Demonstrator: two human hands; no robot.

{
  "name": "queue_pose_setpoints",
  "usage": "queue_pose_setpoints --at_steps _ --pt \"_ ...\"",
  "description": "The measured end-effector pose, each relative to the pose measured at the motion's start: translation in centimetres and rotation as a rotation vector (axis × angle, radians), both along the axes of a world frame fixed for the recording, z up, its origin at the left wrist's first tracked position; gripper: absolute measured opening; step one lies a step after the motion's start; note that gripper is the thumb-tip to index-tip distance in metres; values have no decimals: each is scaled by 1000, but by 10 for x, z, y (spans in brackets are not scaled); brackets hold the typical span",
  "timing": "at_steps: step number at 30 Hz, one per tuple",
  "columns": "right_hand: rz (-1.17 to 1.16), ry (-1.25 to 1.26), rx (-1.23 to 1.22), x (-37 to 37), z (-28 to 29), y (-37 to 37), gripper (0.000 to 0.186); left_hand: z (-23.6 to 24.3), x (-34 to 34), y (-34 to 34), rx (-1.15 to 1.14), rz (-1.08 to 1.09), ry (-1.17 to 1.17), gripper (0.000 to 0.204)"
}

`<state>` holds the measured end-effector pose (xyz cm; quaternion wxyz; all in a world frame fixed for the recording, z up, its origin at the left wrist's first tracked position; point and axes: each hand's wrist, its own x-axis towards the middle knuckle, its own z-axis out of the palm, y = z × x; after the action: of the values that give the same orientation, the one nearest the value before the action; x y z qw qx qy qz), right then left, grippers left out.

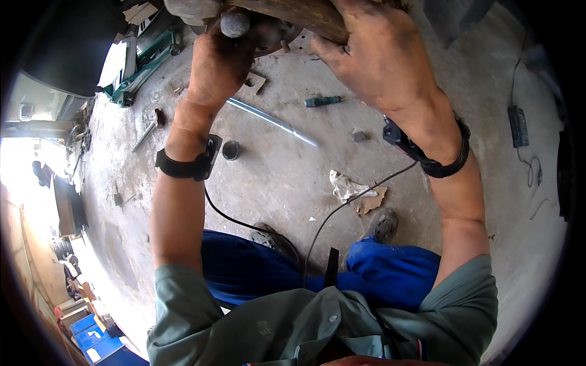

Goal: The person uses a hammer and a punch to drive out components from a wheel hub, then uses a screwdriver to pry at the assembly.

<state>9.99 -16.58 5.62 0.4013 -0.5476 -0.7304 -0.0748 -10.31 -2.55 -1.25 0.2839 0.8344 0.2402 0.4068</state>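
At the top edge my right hand (384, 55) is closed round a thick brown, wooden-looking handle (299, 15), which runs left toward a grey metal lump (192, 6) cut off by the picture's edge. My left hand (223, 61), its fingers dark with grime, is closed beside a metal piece with a round grey end (235, 23). How far its fingers wrap that piece is partly hidden. Just behind both hands shows part of a round, rusty metal part with holes (274, 39). Black straps with small devices and cables sit on both wrists.
On the concrete floor lie a long shiny bar (271, 122), a teal-handled tool (322, 101), a holed metal plate (253, 82), a dark cup-shaped piece (232, 150) and crumpled wrapping (360, 192). Left stands a green floor jack (137, 73); right, a black adapter (519, 127) with its cable.
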Motion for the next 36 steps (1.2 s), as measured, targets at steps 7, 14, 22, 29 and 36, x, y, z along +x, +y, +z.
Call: queue_pose_setpoints --at_steps 7,14,22,29,36 --pt "-17 -162 116 8 -39 14 38 -5 15 -21 63 -78 -211 24" --pt "7 176 -21 26 -60 21 32 -5 -3 -17 46 103 153 18" --pt "-152 455 -480 56 -119 34 19 -23 -8 -34 95 165 75 25" --pt "-3 1066 -948 42 -189 19 15 -43 -8 -40 207 123 201 35" --pt "-37 1273 -1275 20 -275 10 16 -53 -4 -40 460 108 282 29"
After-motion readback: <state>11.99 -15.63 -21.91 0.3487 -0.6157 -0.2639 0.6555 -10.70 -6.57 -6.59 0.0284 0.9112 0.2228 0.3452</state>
